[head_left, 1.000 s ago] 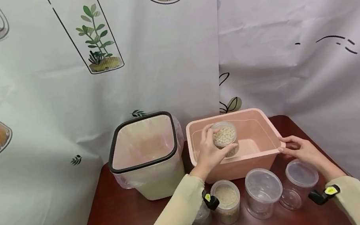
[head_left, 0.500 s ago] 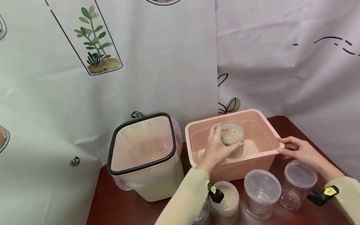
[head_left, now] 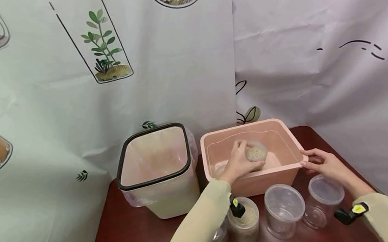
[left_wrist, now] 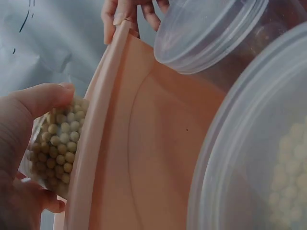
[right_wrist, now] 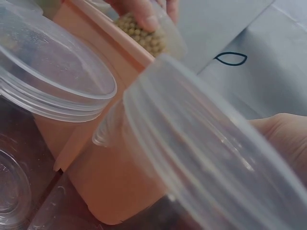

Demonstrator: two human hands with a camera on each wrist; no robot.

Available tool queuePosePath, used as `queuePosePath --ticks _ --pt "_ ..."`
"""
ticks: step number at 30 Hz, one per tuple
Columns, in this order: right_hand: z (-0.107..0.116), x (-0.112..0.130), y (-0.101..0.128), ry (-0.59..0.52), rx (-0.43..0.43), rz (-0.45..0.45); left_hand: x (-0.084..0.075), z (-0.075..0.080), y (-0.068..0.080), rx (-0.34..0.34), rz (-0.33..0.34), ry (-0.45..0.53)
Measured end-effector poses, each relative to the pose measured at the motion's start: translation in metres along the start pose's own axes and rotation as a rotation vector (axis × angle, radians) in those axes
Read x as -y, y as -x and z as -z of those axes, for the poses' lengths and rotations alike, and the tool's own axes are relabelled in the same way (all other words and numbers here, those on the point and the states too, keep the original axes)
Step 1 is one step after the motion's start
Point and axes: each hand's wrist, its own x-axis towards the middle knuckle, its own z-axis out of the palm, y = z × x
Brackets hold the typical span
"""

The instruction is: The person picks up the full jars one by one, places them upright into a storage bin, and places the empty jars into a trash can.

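Note:
My left hand point(head_left: 240, 164) grips a clear plastic jar point(head_left: 257, 153) of pale round beans, low inside the pink plastic tub point(head_left: 275, 181). In the left wrist view, thumb and fingers lie on opposite sides of the beans point(left_wrist: 58, 141), just past the tub's rim point(left_wrist: 93, 143). At the tub's front right corner, my right hand point(head_left: 327, 164) pinches the rim between thumb and fingers. Behind my left wrist, a pale round shape shows inside the tub, mostly hidden. The jar's base is hidden behind the tub's front rim.
Before the tub stand a jar of pale grains point(head_left: 246, 224), a clear lidded jar point(head_left: 284, 209) and another lidded jar point(head_left: 325, 191) near my right wrist. A further clear jar point(head_left: 218, 238) is partly under my left sleeve. A lined bin point(head_left: 172, 194) with a black rim stands left.
My left hand has carried the jar of beans rightward and lower into the tub. My right hand keeps its hold on the tub's corner.

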Motion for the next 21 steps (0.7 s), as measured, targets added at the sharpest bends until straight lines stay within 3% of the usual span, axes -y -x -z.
queuePosePath --ticks 9,15,21 --pt "0.002 -0.002 0.001 0.014 0.002 -0.013 0.003 -0.011 -0.004 0.086 0.070 -0.104" --pt "0.003 -0.002 0.002 0.016 -0.005 -0.032 0.005 -0.015 -0.008 0.109 0.080 -0.046" --pt "0.003 -0.001 0.001 -0.004 -0.004 -0.033 0.012 -0.018 -0.011 0.126 0.148 -0.010"
